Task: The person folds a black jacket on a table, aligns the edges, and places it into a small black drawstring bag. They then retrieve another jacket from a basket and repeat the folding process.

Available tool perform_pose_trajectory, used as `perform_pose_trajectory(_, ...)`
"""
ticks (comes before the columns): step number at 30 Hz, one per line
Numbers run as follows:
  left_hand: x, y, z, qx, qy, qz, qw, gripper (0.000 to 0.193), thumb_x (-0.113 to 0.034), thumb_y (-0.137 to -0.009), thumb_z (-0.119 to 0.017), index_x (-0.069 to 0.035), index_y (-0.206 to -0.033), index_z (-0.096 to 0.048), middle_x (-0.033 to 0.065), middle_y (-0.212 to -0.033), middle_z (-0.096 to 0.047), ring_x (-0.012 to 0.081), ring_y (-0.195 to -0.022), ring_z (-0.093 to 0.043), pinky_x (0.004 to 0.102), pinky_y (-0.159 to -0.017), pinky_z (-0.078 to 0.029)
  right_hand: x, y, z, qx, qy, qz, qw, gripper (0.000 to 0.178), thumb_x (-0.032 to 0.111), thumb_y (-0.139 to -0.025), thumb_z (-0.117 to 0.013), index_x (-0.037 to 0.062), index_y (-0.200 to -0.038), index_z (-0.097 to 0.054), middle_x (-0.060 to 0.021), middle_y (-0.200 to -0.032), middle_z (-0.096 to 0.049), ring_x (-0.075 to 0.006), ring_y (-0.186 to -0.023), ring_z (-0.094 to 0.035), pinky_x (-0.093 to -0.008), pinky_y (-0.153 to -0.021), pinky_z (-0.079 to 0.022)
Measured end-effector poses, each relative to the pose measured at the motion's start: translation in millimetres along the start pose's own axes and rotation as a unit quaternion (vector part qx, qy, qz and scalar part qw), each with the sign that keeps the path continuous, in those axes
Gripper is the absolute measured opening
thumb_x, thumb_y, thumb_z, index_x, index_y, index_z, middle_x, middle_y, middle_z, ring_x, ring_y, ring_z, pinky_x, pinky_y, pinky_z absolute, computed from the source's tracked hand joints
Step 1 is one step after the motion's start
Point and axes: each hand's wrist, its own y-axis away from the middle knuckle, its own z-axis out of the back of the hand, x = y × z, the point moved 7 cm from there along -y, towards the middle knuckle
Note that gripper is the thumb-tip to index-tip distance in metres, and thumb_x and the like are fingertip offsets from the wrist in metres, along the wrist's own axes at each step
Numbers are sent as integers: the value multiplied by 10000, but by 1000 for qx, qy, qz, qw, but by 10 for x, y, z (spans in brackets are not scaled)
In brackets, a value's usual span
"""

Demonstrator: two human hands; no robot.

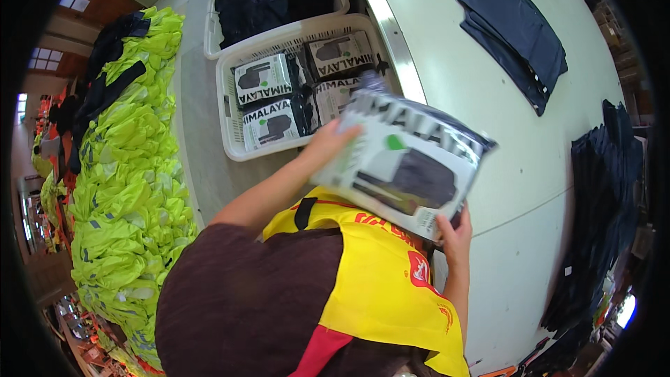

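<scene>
Held up in front of my body, tilted, is a large flat plastic garment package (426, 174) with a white front, black lettering, a green mark and a picture of dark clothing. My left hand (335, 143) grips its left edge, slightly blurred. At its lower right corner my right hand (455, 232) pinches it with the thumb on the front; the other fingers are mostly behind it. Just beyond my left hand, a white plastic basket (227, 122) contains several similar packages (262, 78) lying face up. The held package overlaps the basket's near right part.
Behind it stands a second white basket (211, 31) with dark garments (255, 7). A pale table (502, 139) with a metal edge (398, 42) runs along the right, bearing folded navy garments (513, 31) and a dark pile (597, 216). Bright yellow garments (132, 167) are heaped at left.
</scene>
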Motion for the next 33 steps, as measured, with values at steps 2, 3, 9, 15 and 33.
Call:
perform_pose_trajectory(2, 574, 25, 772, -73, 24, 53, 996, 478, -445, -872, -585, 4, -1035, -600, 61, -942, -632, 131, -832, -586, 284, -739, -467, 342, -267, -625, 74, 65, 42, 994, 686, 100, -821, -627, -47, -1391, -274, -140, -1194, -536, -197, -1025, -555, -293, -884, -446)
perform_pose_trajectory(3, 647, 131, 1047, -140, 34, 102, 984, 508, -479, -872, -565, 2, -1033, -594, 62, -944, -629, 131, -849, -575, 285, -765, -454, 313, -494, -878, 87, 113, 131, 981, 691, 110, -821, -625, -58, -1389, -268, -178, -1246, -513, -240, -1072, -545, -307, -939, -413)
perform_pose_trajectory(9, 496, -405, 2408, -240, 151, 32, 958, 551, -485, -863, -570, 21, -1078, -601, 79, -1003, -632, 148, -900, -576, 296, -809, -445, 869, -1671, -2216, 126, 217, 231, 940, 670, 227, -828, -620, -66, -1342, -307, -315, -1079, -555, -434, -997, -555, -420, -851, -450)
perform_pose_trajectory(15, -190, -1891, 3293, -463, -159, 24, 872, 577, -472, -851, -573, 24, -1146, -562, 163, -1022, -638, 281, -972, -596, 332, -856, -434, 1304, -2708, -2587, 25, 361, 227, 904, 555, 282, -882, -550, -90, -1257, -382, -362, -1137, -487, -462, -1044, -501, -442, -868, -439)
perform_pose_trajectory(33, 165, 157, -1726, 491, -313, -316, 749, 153, -137, -845, -618, -40, -961, -647, 142, -888, -652, 285, -810, -637, 338, -713, -509, -2851, 1300, -1075, -205, -280, -238, 907, 303, 274, -909, -574, 23, -1077, -598, -62, -889, -639, -148, -779, -615, -277, -735, -494)
